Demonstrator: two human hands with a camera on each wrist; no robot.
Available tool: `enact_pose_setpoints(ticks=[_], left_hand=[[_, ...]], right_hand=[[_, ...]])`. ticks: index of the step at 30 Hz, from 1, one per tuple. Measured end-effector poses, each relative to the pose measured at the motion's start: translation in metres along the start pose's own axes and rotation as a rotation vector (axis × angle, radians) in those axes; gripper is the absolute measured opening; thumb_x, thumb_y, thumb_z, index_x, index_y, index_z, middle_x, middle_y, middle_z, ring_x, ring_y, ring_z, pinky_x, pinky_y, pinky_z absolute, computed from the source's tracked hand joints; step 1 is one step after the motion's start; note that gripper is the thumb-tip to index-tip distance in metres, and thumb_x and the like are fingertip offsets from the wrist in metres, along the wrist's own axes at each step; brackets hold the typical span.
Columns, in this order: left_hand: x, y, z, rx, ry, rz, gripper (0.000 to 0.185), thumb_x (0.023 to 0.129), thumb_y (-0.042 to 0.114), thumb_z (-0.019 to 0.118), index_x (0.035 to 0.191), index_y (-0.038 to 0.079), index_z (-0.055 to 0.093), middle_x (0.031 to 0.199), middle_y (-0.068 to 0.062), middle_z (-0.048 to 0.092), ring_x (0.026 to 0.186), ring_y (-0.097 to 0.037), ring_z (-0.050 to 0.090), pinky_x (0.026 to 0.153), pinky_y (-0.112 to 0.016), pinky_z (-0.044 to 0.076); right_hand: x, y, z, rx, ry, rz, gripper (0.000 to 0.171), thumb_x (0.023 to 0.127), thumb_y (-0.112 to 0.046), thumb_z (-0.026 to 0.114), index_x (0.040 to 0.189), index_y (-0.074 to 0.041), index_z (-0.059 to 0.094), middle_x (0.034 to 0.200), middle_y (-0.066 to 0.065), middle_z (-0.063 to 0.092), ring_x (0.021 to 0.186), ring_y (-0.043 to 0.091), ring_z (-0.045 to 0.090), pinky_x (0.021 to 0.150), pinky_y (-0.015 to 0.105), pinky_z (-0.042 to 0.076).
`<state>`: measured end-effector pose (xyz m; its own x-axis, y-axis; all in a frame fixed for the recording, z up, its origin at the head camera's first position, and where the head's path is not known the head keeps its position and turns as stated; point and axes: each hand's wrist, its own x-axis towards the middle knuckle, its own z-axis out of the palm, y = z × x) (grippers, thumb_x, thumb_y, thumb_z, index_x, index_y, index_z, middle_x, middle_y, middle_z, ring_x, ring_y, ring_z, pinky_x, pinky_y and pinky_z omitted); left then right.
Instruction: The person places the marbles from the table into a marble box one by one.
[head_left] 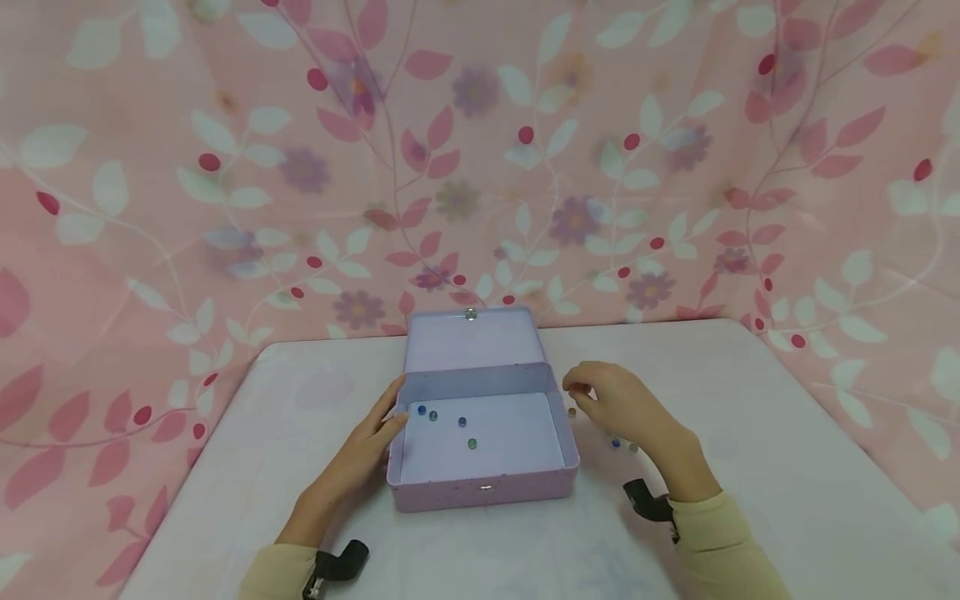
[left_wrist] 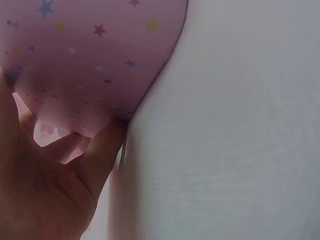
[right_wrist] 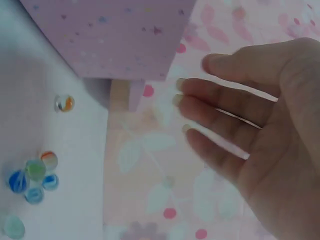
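Sleeves [head_left: 720,542] in pale yellow, each with a black wrist mount, cross the near table edge, cut off by the frame. White table [head_left: 787,467] carries a lilac tin box [head_left: 483,487] standing mid-table, lid open and leaning back toward the far edge. Left hand [head_left: 363,454] lies flat against the box's left wall, fingers straight, thumb over the rim; the left wrist view shows only palm and star-printed wall [left_wrist: 95,55], interior hidden. Right hand [head_left: 618,404] hovers off the box's right wall, fingers loosely spread and holding nothing, plain in the right wrist view [right_wrist: 250,130]. Four marbles [head_left: 461,422] lie inside the box, seen from the head view alone. Loose marbles [right_wrist: 32,175] cluster on the table under the right wrist, mostly hidden from the head camera; one stray marble [right_wrist: 65,103] sits nearer the box corner.
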<state>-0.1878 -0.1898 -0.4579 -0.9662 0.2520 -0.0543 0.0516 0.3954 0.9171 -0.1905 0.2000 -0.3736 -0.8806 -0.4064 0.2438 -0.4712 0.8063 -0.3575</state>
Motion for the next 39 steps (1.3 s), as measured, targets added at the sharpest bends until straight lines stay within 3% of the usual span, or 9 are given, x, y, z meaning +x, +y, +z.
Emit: enact_pose_setpoints(ticks=[9,18,23,28,32,39], left_hand=[[0.002,-0.001,0.002,0.016,0.009,0.013,0.061,0.102,0.054,0.045,0.155,0.05,0.016,0.168,-0.003,0.016,0.148,-0.047,0.028,0.103,-0.069,0.041],[0.003,-0.004,0.001,0.009,0.014,0.042,0.056,0.105,0.043,0.043,0.154,0.051,0.017,0.167,0.001,0.016,0.149,-0.045,0.027,0.108,-0.071,0.033],[0.002,-0.004,0.0,0.012,0.015,0.028,0.056,0.105,0.043,0.043,0.154,0.052,0.016,0.168,0.002,0.015,0.15,-0.045,0.025,0.107,-0.071,0.035],[0.002,-0.005,0.0,0.008,0.02,0.031,0.057,0.105,0.042,0.044,0.155,0.05,0.017,0.167,0.002,0.016,0.15,-0.044,0.026,0.109,-0.07,0.033],[0.003,-0.005,-0.001,0.006,0.016,0.029,0.056,0.105,0.043,0.044,0.154,0.052,0.017,0.167,0.003,0.015,0.149,-0.044,0.026,0.108,-0.07,0.034],[0.003,-0.006,-0.001,-0.004,0.003,0.04,0.056,0.105,0.042,0.044,0.154,0.052,0.017,0.167,0.003,0.015,0.149,-0.045,0.026,0.107,-0.071,0.035]], right_hand=[[-0.005,0.025,-0.01,0.056,-0.226,0.157,0.016,0.092,-0.01,0.064,0.107,-0.007,0.07,0.083,0.001,0.066,0.07,0.011,0.058,0.067,0.03,0.05],[-0.017,0.041,-0.023,0.041,-0.329,0.222,0.022,0.087,-0.011,0.069,0.108,-0.004,0.069,0.096,0.011,0.067,0.084,0.022,0.061,0.073,0.041,0.055],[-0.023,0.046,-0.026,0.006,-0.433,0.314,0.018,0.083,-0.012,0.073,0.099,-0.005,0.069,0.096,0.008,0.067,0.084,0.022,0.059,0.072,0.041,0.054],[-0.026,0.046,-0.021,-0.001,-0.54,0.429,0.011,0.08,-0.013,0.076,0.084,-0.007,0.067,0.077,0.005,0.063,0.071,0.019,0.055,0.062,0.033,0.046],[-0.026,0.046,-0.015,0.016,-0.58,0.471,0.009,0.081,-0.009,0.075,0.082,-0.006,0.066,0.07,0.006,0.062,0.065,0.019,0.055,0.059,0.029,0.043],[-0.027,0.052,-0.002,0.028,-0.549,0.488,0.011,0.075,0.0,0.07,0.074,-0.008,0.063,0.067,0.003,0.054,0.059,0.016,0.049,0.055,0.027,0.038]])
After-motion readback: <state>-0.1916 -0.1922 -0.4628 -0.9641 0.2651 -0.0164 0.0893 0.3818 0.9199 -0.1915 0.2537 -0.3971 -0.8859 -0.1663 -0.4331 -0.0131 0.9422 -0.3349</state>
